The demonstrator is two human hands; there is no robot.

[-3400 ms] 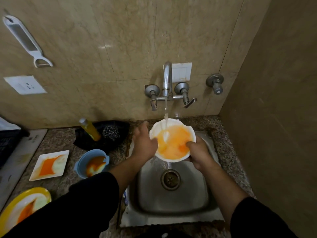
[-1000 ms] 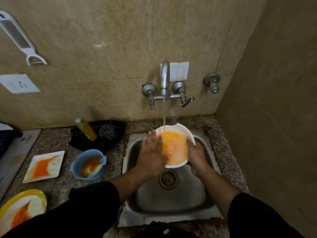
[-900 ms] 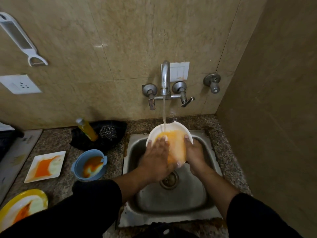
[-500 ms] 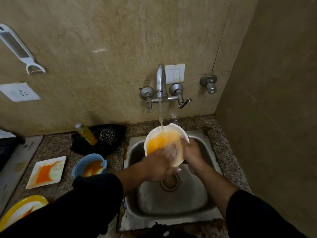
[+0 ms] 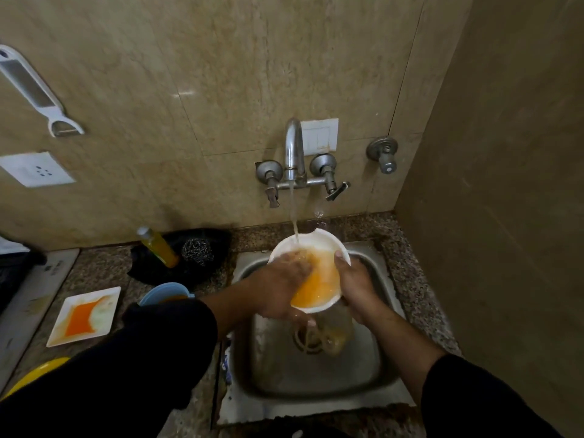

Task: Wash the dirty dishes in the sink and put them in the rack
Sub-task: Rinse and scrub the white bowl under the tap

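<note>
A white bowl smeared with orange sauce is tilted over the steel sink, under running water from the tap. My right hand grips its right rim. My left hand lies flat inside the bowl, fingers spread on the orange film. Orange water pours off the bowl's lower edge toward the drain.
On the granite counter at left lie a square white plate with orange sauce, a blue bowl partly behind my sleeve, and a yellow plate's edge. A yellow soap bottle and steel scrubber rest on a black cloth. A wall stands at right.
My left hand has slid up inside the bowl, from its lower edge toward the middle. The bowl has tipped more and orange water now spills into the sink.
</note>
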